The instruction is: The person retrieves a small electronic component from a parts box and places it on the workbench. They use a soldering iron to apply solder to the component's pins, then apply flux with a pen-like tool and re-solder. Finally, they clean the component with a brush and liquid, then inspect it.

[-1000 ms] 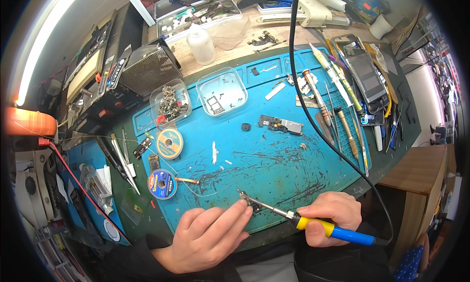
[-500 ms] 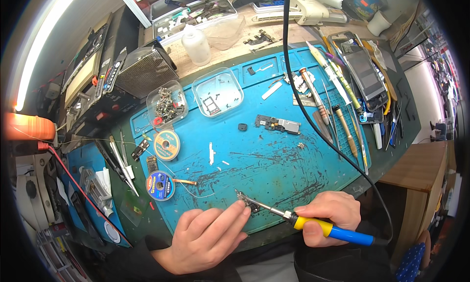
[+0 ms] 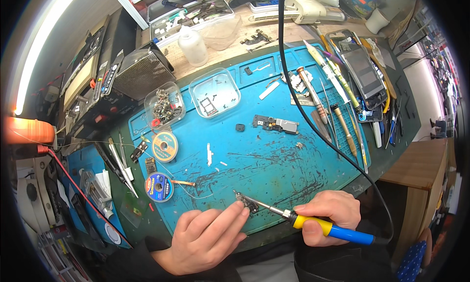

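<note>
My right hand (image 3: pixel 333 213) is closed round the yellow and blue handle of a soldering iron (image 3: pixel 350 234). Its metal shaft points left, with the tip at a small dark circuit board (image 3: pixel 253 207) near the front edge of the blue work mat (image 3: pixel 196 218). From the left, my left hand (image 3: pixel 205 238) rests its fingertips on that board, fingers close together, holding it against the mat. The fingertips cover part of the board, and the exact contact of the iron's tip is too small to make out.
Two solder spools (image 3: pixel 165 146) lie left, below a tub of small screws (image 3: pixel 164 105) and a clear tub (image 3: pixel 215 93). A phone part (image 3: pixel 275 124) sits mid-mat. Screwdrivers (image 3: pixel 313 93) and a phone (image 3: pixel 362 69) lie right. The iron's black cable (image 3: pixel 338 147) arcs across the mat.
The whole view has shifted slightly, with the far items a little further left. Both hands, the soldering iron and the board keep nearly the same places.
</note>
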Action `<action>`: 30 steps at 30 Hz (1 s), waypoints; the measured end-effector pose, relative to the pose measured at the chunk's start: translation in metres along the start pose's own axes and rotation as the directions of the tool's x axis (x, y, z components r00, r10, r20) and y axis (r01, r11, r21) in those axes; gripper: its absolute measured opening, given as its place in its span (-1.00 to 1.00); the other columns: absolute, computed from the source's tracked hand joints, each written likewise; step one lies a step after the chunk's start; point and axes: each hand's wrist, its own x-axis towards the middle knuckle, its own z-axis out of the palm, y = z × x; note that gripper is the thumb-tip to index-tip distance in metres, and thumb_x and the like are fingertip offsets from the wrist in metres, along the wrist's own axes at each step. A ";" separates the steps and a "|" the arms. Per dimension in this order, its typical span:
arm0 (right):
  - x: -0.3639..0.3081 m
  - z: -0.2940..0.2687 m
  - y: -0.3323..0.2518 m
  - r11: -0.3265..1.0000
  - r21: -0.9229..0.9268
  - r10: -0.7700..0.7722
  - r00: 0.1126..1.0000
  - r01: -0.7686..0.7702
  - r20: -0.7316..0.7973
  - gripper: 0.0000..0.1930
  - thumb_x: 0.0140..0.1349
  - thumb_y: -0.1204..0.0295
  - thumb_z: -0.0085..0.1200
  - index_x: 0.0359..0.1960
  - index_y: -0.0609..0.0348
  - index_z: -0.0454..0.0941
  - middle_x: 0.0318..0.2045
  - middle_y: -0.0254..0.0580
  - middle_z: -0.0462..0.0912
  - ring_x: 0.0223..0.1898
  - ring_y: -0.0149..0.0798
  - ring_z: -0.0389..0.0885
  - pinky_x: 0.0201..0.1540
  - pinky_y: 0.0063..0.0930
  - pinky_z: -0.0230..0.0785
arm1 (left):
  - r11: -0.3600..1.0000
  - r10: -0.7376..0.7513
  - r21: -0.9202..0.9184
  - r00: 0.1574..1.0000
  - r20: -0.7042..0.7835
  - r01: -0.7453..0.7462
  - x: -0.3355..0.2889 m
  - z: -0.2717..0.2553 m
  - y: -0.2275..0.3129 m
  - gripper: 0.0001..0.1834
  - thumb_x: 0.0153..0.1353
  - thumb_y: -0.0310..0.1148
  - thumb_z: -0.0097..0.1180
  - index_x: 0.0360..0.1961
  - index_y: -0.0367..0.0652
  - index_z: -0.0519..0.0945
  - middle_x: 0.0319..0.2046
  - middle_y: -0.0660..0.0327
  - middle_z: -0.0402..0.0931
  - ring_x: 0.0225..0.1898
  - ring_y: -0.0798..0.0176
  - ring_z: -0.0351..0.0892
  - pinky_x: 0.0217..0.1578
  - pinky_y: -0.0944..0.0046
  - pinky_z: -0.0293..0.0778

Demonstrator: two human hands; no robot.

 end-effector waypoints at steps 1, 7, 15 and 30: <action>0.000 0.000 -0.001 1.000 0.003 0.003 1.000 -0.003 0.002 -0.81 0.20 0.35 0.44 -0.25 0.19 0.81 -0.54 -0.25 0.78 -0.60 -0.27 0.73 -0.50 -0.49 0.56 | 1.000 -0.001 0.001 1.000 -0.002 0.001 0.000 0.000 0.000 -0.46 0.16 -0.22 0.43 0.18 -0.14 0.76 0.26 0.32 0.63 0.00 0.33 0.52 -0.08 0.25 0.40; 0.001 -0.001 -0.001 1.000 0.001 0.008 1.000 -0.008 0.014 -0.81 0.20 0.35 0.45 -0.25 0.19 0.81 -0.54 -0.25 0.77 -0.59 -0.27 0.73 -0.50 -0.50 0.57 | 1.000 -0.006 0.003 1.000 0.004 0.006 0.000 0.000 0.000 -0.46 0.17 -0.21 0.43 0.19 -0.13 0.76 0.27 0.33 0.63 0.01 0.33 0.51 -0.07 0.25 0.40; 0.002 0.000 -0.001 1.000 0.001 -0.007 1.000 0.007 0.010 -0.80 0.21 0.35 0.46 -0.22 0.20 0.81 -0.54 -0.25 0.77 -0.59 -0.28 0.74 -0.50 -0.50 0.57 | 1.000 -0.006 0.003 1.000 0.008 0.006 0.000 -0.001 0.000 -0.47 0.17 -0.22 0.42 0.18 -0.13 0.76 0.26 0.33 0.63 0.01 0.33 0.50 -0.07 0.26 0.40; 0.001 0.000 0.000 1.000 -0.016 -0.021 1.000 0.021 0.011 -0.79 0.22 0.34 0.45 -0.23 0.20 0.80 -0.54 -0.25 0.77 -0.60 -0.28 0.73 -0.51 -0.50 0.56 | 1.000 -0.005 0.004 1.000 -0.001 0.005 0.000 0.000 0.001 -0.47 0.16 -0.22 0.43 0.18 -0.13 0.76 0.25 0.33 0.64 0.00 0.33 0.51 -0.08 0.26 0.41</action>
